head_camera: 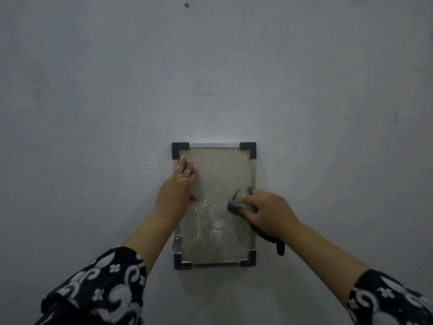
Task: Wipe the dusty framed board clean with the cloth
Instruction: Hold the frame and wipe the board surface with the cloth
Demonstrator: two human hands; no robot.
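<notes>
Nearest me, I see two patterned black-and-white sleeves reaching toward a pale wall, where a small framed board with black corners sits flat. My left hand lies open, fingers pressed on the board's upper left. My right hand grips a dark cloth against the board's right edge.
</notes>
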